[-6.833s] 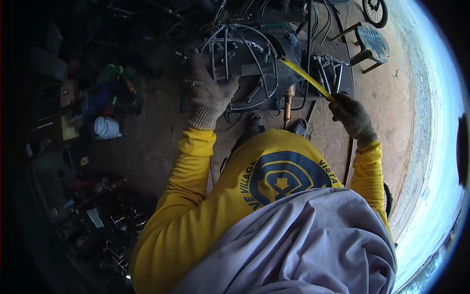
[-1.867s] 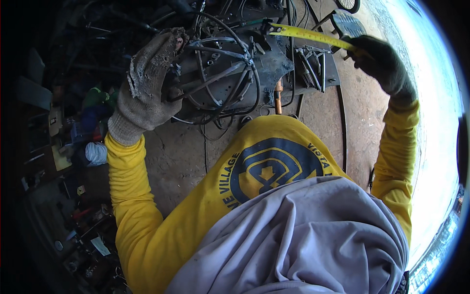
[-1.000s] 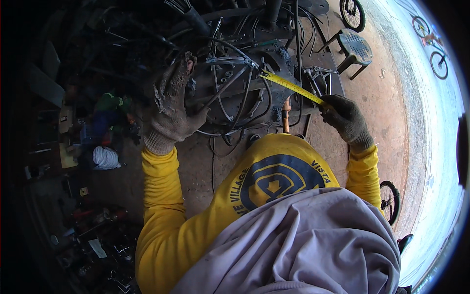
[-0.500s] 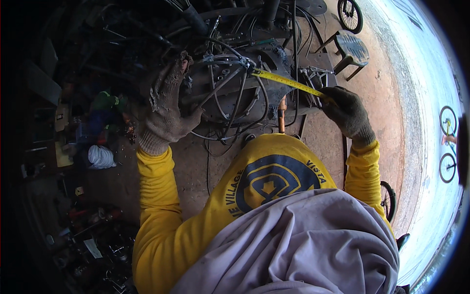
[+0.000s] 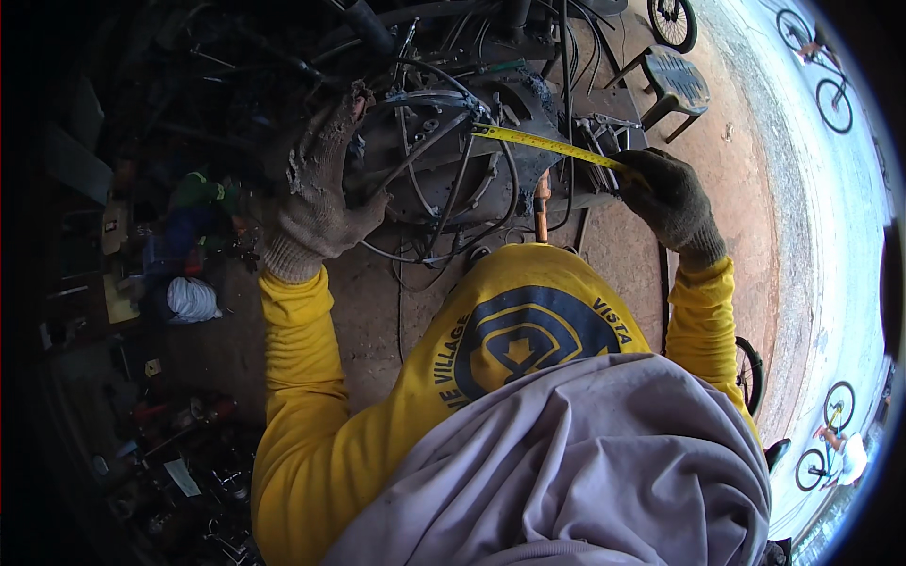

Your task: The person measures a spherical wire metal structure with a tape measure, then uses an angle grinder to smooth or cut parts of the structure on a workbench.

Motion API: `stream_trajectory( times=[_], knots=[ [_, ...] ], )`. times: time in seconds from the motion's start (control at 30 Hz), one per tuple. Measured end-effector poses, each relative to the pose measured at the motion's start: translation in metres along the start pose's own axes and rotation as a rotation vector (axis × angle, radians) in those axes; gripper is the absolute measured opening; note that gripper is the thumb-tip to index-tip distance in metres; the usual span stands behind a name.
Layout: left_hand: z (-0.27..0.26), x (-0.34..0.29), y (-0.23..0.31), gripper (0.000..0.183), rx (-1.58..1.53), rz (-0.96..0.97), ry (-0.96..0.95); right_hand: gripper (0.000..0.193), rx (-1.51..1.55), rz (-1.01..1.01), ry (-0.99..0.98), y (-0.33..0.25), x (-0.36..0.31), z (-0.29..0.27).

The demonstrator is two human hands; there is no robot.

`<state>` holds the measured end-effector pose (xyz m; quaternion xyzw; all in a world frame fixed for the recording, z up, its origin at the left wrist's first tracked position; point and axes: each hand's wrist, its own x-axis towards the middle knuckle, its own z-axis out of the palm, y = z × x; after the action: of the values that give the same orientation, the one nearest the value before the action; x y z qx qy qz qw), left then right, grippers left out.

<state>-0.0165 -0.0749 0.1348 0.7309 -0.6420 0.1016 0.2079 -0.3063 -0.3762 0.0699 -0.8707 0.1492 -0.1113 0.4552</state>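
My right hand, in a brown knit glove, is closed around a tape measure whose case is hidden in the palm. Its yellow blade stretches leftward to a rod of a round cage-like frame made of bent metal rods. The frame rests on a dark, cluttered metal work surface. At the frame's left side is my left hand, in a worn, torn glove, fingers stretched and thumb apart. The thumb is near the rods; whether it touches them I cannot tell.
An orange-handled tool hangs at the work surface's near edge. A plastic stool and a bicycle wheel stand at far right. A person in dark clothes works at left beside a white bundle. Cyclists pass on the road.
The tape's end has shifted slightly left, off the frame's upper joint and onto a rod. My left hand keeps nearly the same pose. Different cyclists show on the road.
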Motion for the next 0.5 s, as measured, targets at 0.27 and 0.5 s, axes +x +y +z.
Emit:
stream_trajectory(
  times=[0.27,0.5],
  knots=[
    [-0.005,0.006,-0.001,0.095,0.035,0.04,-0.013,0.033,-0.039,-0.034,0.048,0.006,0.0,0.002],
    [0.001,-0.004,-0.01,0.095,0.072,-0.022,-0.018,0.032,-0.1,-0.105,0.072,0.006,0.003,0.007]
  ],
)
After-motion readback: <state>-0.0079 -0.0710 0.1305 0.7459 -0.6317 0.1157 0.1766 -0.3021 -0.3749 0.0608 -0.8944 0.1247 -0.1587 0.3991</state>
